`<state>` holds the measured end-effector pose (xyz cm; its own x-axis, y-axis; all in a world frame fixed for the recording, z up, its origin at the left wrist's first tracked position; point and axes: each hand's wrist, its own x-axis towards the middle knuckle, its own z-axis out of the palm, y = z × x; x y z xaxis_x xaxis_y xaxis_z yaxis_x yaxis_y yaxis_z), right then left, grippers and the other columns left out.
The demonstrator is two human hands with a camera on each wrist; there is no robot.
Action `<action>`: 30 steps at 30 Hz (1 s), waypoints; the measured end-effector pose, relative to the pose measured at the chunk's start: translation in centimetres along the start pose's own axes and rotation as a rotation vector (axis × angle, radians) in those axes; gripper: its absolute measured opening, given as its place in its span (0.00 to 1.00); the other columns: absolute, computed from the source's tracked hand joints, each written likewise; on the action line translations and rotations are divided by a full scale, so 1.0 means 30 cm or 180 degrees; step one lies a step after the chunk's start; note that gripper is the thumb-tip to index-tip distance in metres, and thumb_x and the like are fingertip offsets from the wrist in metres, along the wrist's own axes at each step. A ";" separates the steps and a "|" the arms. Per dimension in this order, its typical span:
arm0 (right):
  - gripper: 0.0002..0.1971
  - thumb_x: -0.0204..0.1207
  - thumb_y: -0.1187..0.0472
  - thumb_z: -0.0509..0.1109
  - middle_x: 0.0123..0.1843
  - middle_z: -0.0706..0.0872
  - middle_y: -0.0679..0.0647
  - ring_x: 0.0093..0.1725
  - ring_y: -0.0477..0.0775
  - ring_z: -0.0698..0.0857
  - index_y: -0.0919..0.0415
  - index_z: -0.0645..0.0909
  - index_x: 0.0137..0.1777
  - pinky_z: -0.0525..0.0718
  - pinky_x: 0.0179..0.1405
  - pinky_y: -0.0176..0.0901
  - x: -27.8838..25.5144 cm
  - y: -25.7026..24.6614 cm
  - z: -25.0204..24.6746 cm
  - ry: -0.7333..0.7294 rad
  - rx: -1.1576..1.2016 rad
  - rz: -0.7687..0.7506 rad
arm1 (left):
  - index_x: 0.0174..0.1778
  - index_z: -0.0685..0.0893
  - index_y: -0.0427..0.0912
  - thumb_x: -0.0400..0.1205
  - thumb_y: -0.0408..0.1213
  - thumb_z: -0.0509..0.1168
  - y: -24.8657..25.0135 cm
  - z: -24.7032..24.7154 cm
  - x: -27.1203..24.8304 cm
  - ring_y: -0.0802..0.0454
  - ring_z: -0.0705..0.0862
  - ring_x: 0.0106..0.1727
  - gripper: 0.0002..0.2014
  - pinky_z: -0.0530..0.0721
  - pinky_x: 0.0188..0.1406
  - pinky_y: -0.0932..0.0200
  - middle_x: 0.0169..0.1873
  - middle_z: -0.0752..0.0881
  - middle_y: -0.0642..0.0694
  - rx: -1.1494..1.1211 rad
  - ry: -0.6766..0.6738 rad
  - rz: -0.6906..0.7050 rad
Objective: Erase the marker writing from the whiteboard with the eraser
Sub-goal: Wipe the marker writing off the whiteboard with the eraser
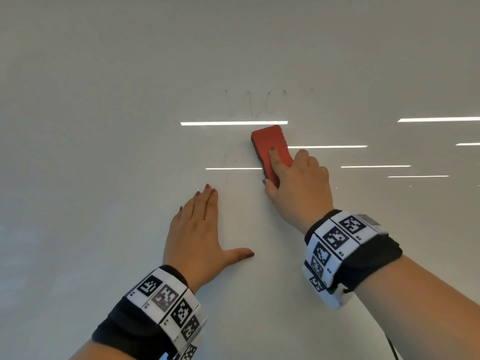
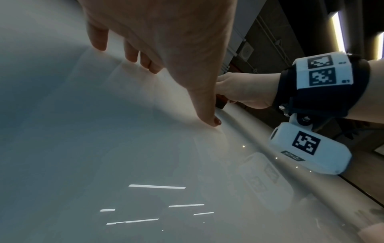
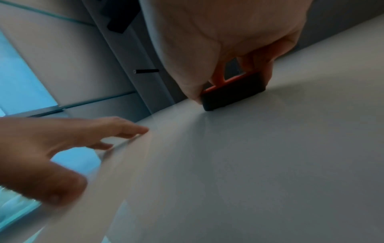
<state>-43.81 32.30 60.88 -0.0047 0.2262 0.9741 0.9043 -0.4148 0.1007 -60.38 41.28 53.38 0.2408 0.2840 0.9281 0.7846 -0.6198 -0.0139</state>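
A red eraser (image 1: 268, 146) with a dark felt underside (image 3: 232, 92) lies pressed on the white whiteboard (image 1: 104, 126). My right hand (image 1: 296, 178) grips it from below, thumb on its left side and index finger on top. Faint grey smears of marker writing (image 1: 255, 103) remain just above the eraser, and a fainter trace (image 1: 228, 162) sits to its left. My left hand (image 1: 200, 229) lies flat on the board below and left of the eraser, fingers straight, thumb spread right. In the left wrist view the left hand's fingertips (image 2: 214, 121) touch the board.
Bright strips of ceiling light (image 1: 233, 123) reflect in the glossy board. The board's edge (image 2: 311, 166) runs near my right wrist band (image 2: 324, 77). Beyond the edge a grey frame post (image 3: 129, 65) and pale panels show.
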 end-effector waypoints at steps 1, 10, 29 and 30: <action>0.31 0.82 0.42 0.53 0.57 0.71 0.60 0.53 0.60 0.73 0.50 0.54 0.82 0.68 0.47 0.50 -0.007 -0.013 0.000 -0.0011 0.0004 -0.0108 | 0.82 0.38 0.46 0.59 0.82 0.52 -0.001 0.002 -0.001 0.52 0.45 0.82 0.64 0.52 0.80 0.52 0.83 0.41 0.51 -0.0006 0.0004 0.0002; 0.29 0.78 0.42 0.59 0.51 0.76 0.59 0.47 0.60 0.76 0.45 0.64 0.79 0.71 0.45 0.52 -0.055 -0.031 -0.012 -0.0209 -0.0271 -0.1367 | 0.82 0.40 0.45 0.59 0.82 0.51 0.000 0.004 -0.003 0.51 0.47 0.82 0.64 0.50 0.80 0.52 0.83 0.44 0.49 -0.0011 0.0041 0.0024; 0.30 0.81 0.43 0.52 0.59 0.72 0.60 0.55 0.60 0.72 0.49 0.55 0.82 0.69 0.52 0.53 0.024 -0.127 0.001 0.0002 -0.0076 -0.0755 | 0.82 0.37 0.45 0.60 0.82 0.49 -0.006 0.011 -0.010 0.52 0.43 0.83 0.63 0.47 0.80 0.51 0.83 0.41 0.50 -0.0069 0.0096 0.0070; 0.29 0.81 0.43 0.52 0.59 0.72 0.60 0.54 0.60 0.72 0.48 0.55 0.82 0.69 0.51 0.53 0.018 -0.121 0.001 -0.0066 -0.0118 -0.1015 | 0.82 0.38 0.44 0.60 0.82 0.49 -0.003 0.010 -0.010 0.52 0.44 0.83 0.63 0.48 0.80 0.51 0.83 0.42 0.49 -0.0072 0.0085 0.0066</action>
<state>-47.07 33.95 61.03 -0.2764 0.3677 0.8879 0.8425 -0.3519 0.4079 -60.35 41.46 52.98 0.2413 0.2514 0.9373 0.7665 -0.6418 -0.0252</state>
